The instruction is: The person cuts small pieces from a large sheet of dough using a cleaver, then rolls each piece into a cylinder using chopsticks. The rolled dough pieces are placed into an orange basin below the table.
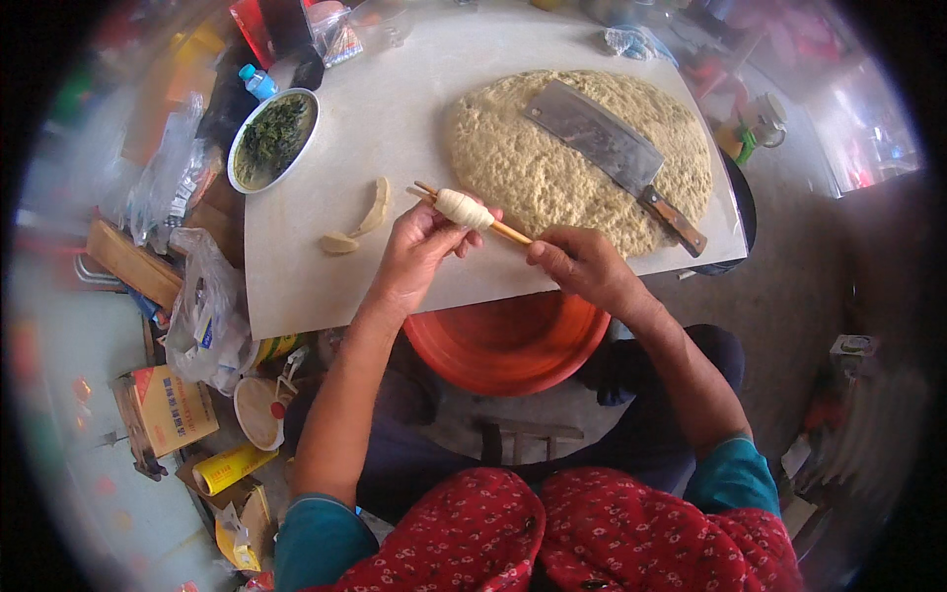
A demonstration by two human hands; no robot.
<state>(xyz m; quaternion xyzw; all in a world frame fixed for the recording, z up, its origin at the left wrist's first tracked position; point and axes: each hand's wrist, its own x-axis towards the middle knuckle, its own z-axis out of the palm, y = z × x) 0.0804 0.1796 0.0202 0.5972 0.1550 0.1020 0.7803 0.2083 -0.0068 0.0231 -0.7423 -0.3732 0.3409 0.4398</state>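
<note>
Pale dough [464, 209] is wound around a bundle of wooden chopsticks [512, 232], held slantwise over the front of a white board. My left hand [423, 248] holds the wrapped end from below, fingers curled round the dough. My right hand [584, 266] grips the other end of the sticks. Two pieces of dough [375, 207] lie on the board to the left. Behind my right hand spreads a large, rough mass of greenish-beige dough [503, 155]. On it rests a cleaver [595, 137] with a wooden handle, pointing toward the lower right.
A white bowl of chopped greens in liquid [274, 140] and a blue-capped bottle [258, 82] stand at the board's [296, 296] left. An orange basin [510, 348] sits below the front edge. Plastic bags [203, 311] and a cardboard box [174, 411] crowd the left side. A cloth [640, 43] lies at the back.
</note>
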